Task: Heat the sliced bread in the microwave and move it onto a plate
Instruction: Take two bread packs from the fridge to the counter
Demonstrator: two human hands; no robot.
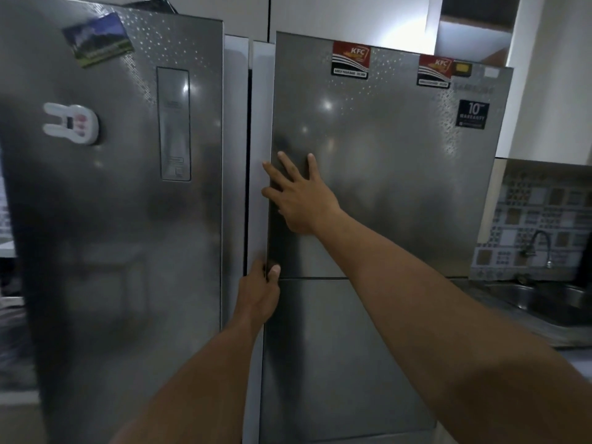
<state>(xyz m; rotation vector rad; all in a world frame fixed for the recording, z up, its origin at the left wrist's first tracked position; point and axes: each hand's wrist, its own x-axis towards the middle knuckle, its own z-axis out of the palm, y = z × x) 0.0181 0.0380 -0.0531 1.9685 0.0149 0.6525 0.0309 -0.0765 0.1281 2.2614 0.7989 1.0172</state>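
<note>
Head view is showing the left hand [259, 291] curling its fingers [274, 271] around the upper right fridge door [384, 174] edge. Above it, the right hand [299, 197] is pressing flat there, fingers spread.

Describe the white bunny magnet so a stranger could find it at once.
Start at the steel fridge and take its left door. The bunny magnet sits at mid-height near that door's left edge, below the landscape magnet. It alone is white, with two long ears pointing left.
</note>
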